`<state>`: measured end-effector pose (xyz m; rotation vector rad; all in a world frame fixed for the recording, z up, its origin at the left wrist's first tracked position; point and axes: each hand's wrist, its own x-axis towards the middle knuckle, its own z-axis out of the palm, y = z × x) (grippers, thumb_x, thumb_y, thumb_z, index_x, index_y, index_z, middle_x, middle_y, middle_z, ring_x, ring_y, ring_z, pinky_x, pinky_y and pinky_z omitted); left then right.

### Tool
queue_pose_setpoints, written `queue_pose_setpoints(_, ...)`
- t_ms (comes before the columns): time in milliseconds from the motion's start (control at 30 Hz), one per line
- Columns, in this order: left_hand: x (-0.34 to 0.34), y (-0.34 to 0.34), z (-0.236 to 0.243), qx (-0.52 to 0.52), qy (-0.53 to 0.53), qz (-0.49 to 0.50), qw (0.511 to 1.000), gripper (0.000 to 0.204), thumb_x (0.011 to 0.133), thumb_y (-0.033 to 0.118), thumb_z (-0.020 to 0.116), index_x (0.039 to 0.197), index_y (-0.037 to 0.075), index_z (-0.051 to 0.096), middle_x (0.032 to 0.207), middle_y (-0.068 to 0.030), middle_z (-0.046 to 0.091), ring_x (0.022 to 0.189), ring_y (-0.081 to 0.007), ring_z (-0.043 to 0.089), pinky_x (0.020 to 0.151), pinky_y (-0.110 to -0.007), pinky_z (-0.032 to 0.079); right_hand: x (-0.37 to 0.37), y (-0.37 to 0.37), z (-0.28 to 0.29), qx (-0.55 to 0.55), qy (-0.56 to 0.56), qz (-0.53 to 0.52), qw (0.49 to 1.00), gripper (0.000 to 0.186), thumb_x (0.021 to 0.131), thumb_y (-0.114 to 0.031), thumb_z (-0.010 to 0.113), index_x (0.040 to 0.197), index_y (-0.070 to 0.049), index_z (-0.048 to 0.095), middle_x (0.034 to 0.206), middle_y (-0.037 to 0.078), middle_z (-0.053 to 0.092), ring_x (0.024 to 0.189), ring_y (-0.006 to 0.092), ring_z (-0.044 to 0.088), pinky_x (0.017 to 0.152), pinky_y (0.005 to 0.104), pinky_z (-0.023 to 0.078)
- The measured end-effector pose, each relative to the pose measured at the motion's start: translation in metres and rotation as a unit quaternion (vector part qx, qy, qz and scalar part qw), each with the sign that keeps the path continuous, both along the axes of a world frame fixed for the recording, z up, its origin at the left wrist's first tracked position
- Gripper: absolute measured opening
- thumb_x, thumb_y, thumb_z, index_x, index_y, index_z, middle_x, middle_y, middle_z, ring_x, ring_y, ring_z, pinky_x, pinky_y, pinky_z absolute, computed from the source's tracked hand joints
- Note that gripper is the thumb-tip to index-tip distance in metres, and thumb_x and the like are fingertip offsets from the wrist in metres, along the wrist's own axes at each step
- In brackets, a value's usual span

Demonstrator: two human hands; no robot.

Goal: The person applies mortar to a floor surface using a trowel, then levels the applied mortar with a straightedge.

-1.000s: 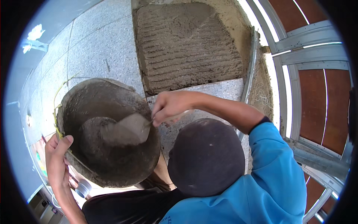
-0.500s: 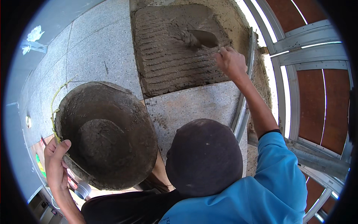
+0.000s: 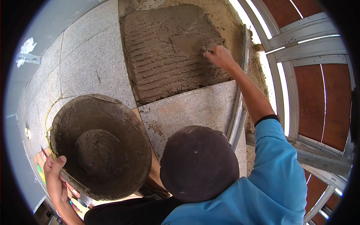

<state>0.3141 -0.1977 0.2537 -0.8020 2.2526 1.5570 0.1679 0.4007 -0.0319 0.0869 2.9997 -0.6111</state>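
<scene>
In the head view my left hand (image 3: 54, 174) grips the rim of a mortar-crusted bucket (image 3: 127, 146), beside a yellow cord (image 3: 48, 123). Grey-brown mortar (image 3: 95, 150) lies in its bottom. My right hand (image 3: 217, 56) is closed on the handle of a trowel (image 3: 187, 45), whose blade lies flat on a grooved bed of wet mortar (image 3: 161, 71) at the upper middle. A smoother patch of mortar runs along the bed's far end.
Speckled floor tiles (image 3: 92, 56) border the bed left and below. A metal rail (image 3: 238, 120) and slatted brown panels in metal frames (image 3: 311, 101) line the right. A dark rounded shape (image 3: 198, 161), not clearly identifiable, sits between my arms above blue cloth (image 3: 240, 202).
My right hand and trowel have moved from inside the bucket up onto the mortar bed, then slightly left, the blade now flatter. My left hand still holds the rim. The view has shifted slightly.
</scene>
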Motion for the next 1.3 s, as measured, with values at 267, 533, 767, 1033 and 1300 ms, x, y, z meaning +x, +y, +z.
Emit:
queue_pose_setpoints(267, 0.002, -0.001, -0.002, -0.011, 0.02, 0.015, 1.0, 0.024, 0.091, 0.004, 0.063, 0.076, 0.014, 0.047, 0.074, 0.0063, 0.048, 0.064, -0.002, 0.041, 0.058, -0.022, 0.036, -0.058, 0.055, -0.032, 0.021, 0.065, -0.108, 0.992, 0.039, 0.087, -0.039, 0.065, 0.097, -0.003, 0.077, 0.078, 0.022, 0.072, 0.079, 0.0364, 0.073, 0.077, 0.0454, 0.057)
queue_pose_setpoints(533, 0.0, 0.011, -0.005, -0.057, 0.035, 0.021, 0.998, 0.02, 0.091, 0.005, 0.063, 0.077, 0.013, 0.051, 0.073, 0.0071, 0.05, 0.064, -0.0012, 0.045, 0.059, -0.02, 0.038, -0.087, 0.08, -0.019, -0.048, 0.028, -0.179, 0.982, 0.037, 0.089, -0.033, 0.067, 0.08, 0.003, 0.073, 0.059, 0.015, 0.065, 0.052, 0.0226, 0.067, 0.058, 0.0378, 0.056)
queue_pose_setpoints(767, -0.003, -0.005, -0.006, 0.006, 0.017, 0.012, 1.0, 0.004, 0.092, 0.005, 0.063, 0.088, 0.008, 0.063, 0.079, 0.0054, 0.059, 0.066, -0.0022, 0.052, 0.06, -0.019, 0.041, -0.114, 0.086, -0.019, -0.163, -0.057, -0.232, 0.957, 0.034, 0.087, -0.027, 0.066, 0.074, 0.004, 0.07, 0.061, 0.017, 0.065, 0.052, 0.0259, 0.066, 0.056, 0.0394, 0.057)
queue_pose_setpoints(1033, -0.002, -0.007, -0.009, 0.014, 0.02, 0.009, 1.0, 0.012, 0.093, 0.006, 0.063, 0.103, 0.003, 0.067, 0.094, -0.0012, 0.07, 0.079, -0.0066, 0.065, 0.072, -0.022, 0.053, -0.132, 0.117, -0.009, -0.234, -0.096, -0.269, 0.929, 0.036, 0.095, -0.037, 0.066, 0.091, -0.001, 0.069, 0.074, 0.012, 0.067, 0.06, 0.0188, 0.063, 0.062, 0.0363, 0.057)
queue_pose_setpoints(1300, -0.005, -0.014, -0.005, 0.026, 0.002, 0.015, 1.0, 0.022, 0.093, 0.006, 0.063, 0.114, 0.001, 0.068, 0.105, -0.0053, 0.072, 0.088, -0.0108, 0.069, 0.081, -0.025, 0.055, -0.162, 0.129, -0.01, -0.228, -0.133, -0.207, 0.942, 0.038, 0.1, -0.04, 0.058, 0.104, -0.005, 0.069, 0.078, 0.009, 0.065, 0.063, 0.0195, 0.062, 0.06, 0.0393, 0.053)
